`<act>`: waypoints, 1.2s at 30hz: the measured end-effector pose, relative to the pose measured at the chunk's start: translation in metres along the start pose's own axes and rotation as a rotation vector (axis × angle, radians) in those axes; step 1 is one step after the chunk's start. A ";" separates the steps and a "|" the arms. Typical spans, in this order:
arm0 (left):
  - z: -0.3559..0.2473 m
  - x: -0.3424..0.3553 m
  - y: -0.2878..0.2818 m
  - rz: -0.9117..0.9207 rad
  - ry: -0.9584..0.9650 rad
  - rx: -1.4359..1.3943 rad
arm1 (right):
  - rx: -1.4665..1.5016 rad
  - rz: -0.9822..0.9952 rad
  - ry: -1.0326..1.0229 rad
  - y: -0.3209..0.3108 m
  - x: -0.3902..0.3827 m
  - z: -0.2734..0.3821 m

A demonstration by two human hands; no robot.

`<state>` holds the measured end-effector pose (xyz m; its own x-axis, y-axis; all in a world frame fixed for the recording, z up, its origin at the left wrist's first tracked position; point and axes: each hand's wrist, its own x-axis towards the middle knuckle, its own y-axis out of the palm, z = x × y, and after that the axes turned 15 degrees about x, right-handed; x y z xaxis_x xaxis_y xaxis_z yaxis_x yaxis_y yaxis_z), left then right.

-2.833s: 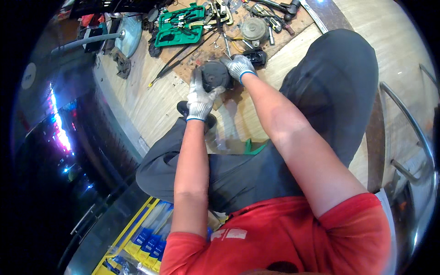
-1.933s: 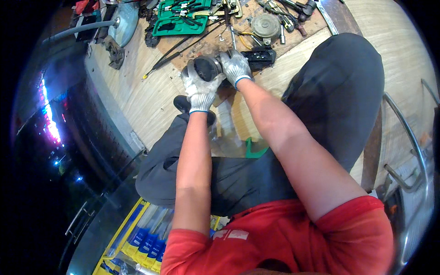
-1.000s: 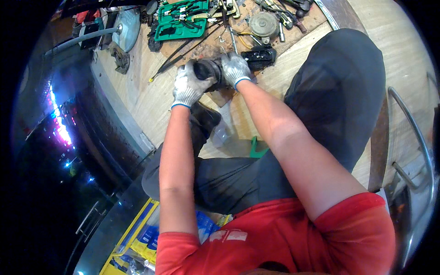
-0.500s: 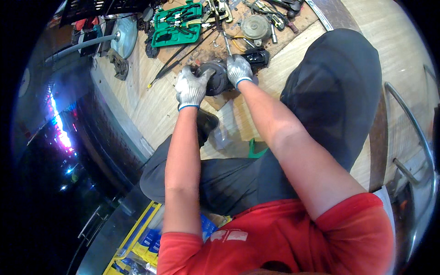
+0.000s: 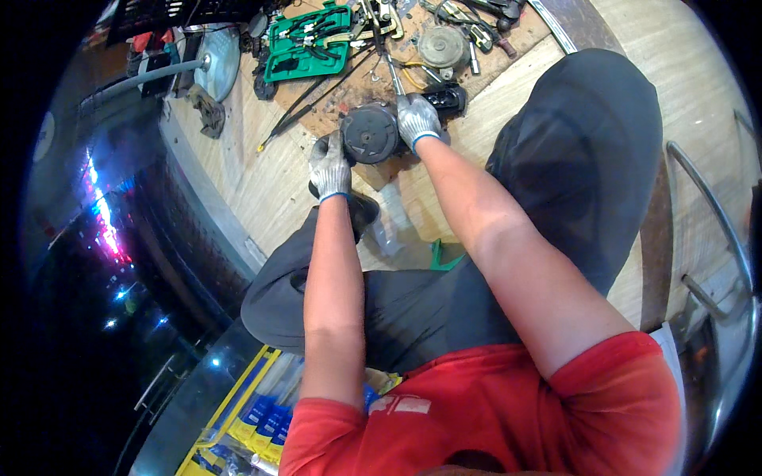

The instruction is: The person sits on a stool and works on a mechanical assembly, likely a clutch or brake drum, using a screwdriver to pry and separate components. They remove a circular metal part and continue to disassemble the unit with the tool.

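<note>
L hand point(image 5: 330, 165) by blk drum point(image 5: 369, 133), R hand point(image 5: 417, 119) opp. side, grips unclear; blk housing point(image 5: 449, 100) nr R, green case point(image 5: 305, 63) beyond

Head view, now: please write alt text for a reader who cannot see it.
A gloved left hand and gloved right hand sit on either side of a round black part. Beyond them lie an open green tool case and a round grey disc.

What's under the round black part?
Beyond the black part, brown board shows. Whatever lies directly beneath is covered by the part itself; the left hand hides some of the surface beside it.
</note>
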<state>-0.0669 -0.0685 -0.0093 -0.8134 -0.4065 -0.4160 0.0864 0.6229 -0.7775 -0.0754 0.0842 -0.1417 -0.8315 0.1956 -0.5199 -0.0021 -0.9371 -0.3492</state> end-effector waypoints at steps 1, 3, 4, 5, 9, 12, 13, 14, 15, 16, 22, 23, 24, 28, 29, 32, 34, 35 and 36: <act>0.004 -0.001 0.003 -0.020 0.096 -0.054 | 0.049 -0.014 0.032 0.001 0.000 0.000; 0.025 -0.001 0.008 -0.068 0.281 -0.161 | -0.132 0.021 -0.123 0.002 -0.006 0.004; 0.026 -0.001 0.007 0.018 0.250 -0.215 | -0.220 0.031 -0.194 0.002 -0.007 0.005; 0.027 -0.002 0.007 0.025 0.279 -0.160 | -0.231 0.033 -0.188 0.001 -0.007 0.005; 0.032 -0.002 0.000 0.085 0.432 0.182 | -0.248 0.027 -0.188 0.000 -0.011 0.009; 0.026 -0.005 0.003 0.026 0.596 0.411 | -0.236 0.013 -0.207 -0.002 -0.009 0.009; 0.024 -0.004 0.001 0.021 0.609 0.457 | -0.239 0.007 -0.207 -0.002 -0.010 0.010; 0.021 -0.004 0.000 0.017 0.622 0.504 | -0.243 0.001 -0.207 -0.003 -0.011 0.011; 0.018 -0.004 -0.001 0.013 0.636 0.551 | -0.116 -0.005 -0.102 -0.004 -0.011 0.013; 0.020 -0.004 -0.002 0.007 0.637 0.568 | 0.011 -0.006 -0.002 -0.012 -0.017 0.025; 0.011 -0.008 0.008 0.051 0.733 0.626 | -0.204 0.025 -0.117 -0.013 -0.010 0.013; 0.001 -0.019 0.005 0.051 0.731 0.673 | -0.294 0.057 -0.180 -0.014 -0.012 0.014; -0.005 -0.026 0.004 0.052 0.730 0.719 | -0.303 0.087 -0.176 -0.015 -0.014 0.017; 0.003 -0.021 0.007 -0.094 0.784 0.733 | -0.355 0.148 -0.269 -0.016 -0.008 0.024; 0.002 -0.017 0.009 -0.093 0.769 0.715 | -0.367 0.149 -0.305 -0.013 -0.001 0.017; 0.011 -0.005 0.002 -0.095 0.702 0.690 | -0.088 0.094 -0.105 -0.008 0.003 0.029; 0.029 0.001 -0.011 -0.066 0.588 0.650 | -0.036 0.085 -0.073 -0.023 -0.028 0.059; 0.028 0.004 -0.014 -0.047 0.552 0.625 | -0.029 0.079 -0.084 -0.030 -0.035 0.062; 0.028 0.006 -0.018 -0.026 0.541 0.613 | -0.022 0.075 -0.095 -0.038 -0.043 0.065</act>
<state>-0.0572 -0.1011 -0.0111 -0.9710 0.0612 -0.2311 0.2354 0.0778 -0.9688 -0.0759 0.0923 -0.0559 -0.8779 0.0958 -0.4691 0.0734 -0.9413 -0.3296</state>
